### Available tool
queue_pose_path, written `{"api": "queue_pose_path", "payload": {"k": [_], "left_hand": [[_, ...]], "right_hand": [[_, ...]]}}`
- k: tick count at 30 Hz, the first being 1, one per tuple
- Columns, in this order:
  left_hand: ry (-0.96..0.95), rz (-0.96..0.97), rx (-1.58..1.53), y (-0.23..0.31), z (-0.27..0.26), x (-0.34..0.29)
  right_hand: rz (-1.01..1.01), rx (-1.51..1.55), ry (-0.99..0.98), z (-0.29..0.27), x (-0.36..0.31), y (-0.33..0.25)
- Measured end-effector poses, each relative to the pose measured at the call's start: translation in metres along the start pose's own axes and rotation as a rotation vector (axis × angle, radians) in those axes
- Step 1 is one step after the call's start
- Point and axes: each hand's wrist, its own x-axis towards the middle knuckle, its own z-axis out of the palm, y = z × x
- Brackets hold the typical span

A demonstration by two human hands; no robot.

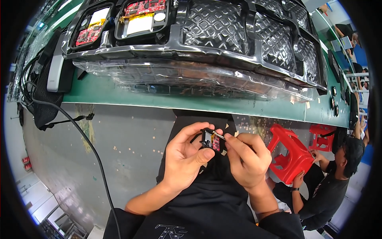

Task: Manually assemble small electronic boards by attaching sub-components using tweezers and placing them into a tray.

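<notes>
Above my lap, my left hand (181, 157) is closed around a small black device casing (205, 139), its thumb and fingers at the left side. A red circuit board (215, 143) with a bit of yellow shows inside the open casing. My right hand (250, 159) pinches a thin silvery tool (219, 136) between thumb and forefinger. The tool's tip reaches the upper edge of the casing; its exact kind is too small to make out. Part of the casing's left side is hidden by my left fingers.
On the green table (159, 101), a black moulded tray (171, 51) lies over clear trays (191, 77); two pockets hold casings with red boards. A black cable (93, 147) hangs at left. At right, a person (330, 187) holds a red stool (288, 155). Small scraps dot the floor.
</notes>
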Motion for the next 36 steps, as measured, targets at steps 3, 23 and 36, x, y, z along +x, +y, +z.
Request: {"api": "queue_pose_path", "payload": {"k": [3, 23, 36], "left_hand": [[-0.013, 0.004, 0.032, 0.0009, -0.0012, 0.0004], [-0.036, -0.001, 0.191, 0.0056, -0.002, 0.0026], [0.027, 0.02, 0.21, 0.0009, 0.0041, -0.001]], "right_hand": [[0.039, 0.064, -0.014, -0.0019, 0.0027, 0.0025], [0.129, 0.183, -0.058, -0.0062, 0.0035, 0.0014], [0.135, 0.134, -0.016, 0.0023, -0.0035, -0.0005]]}}
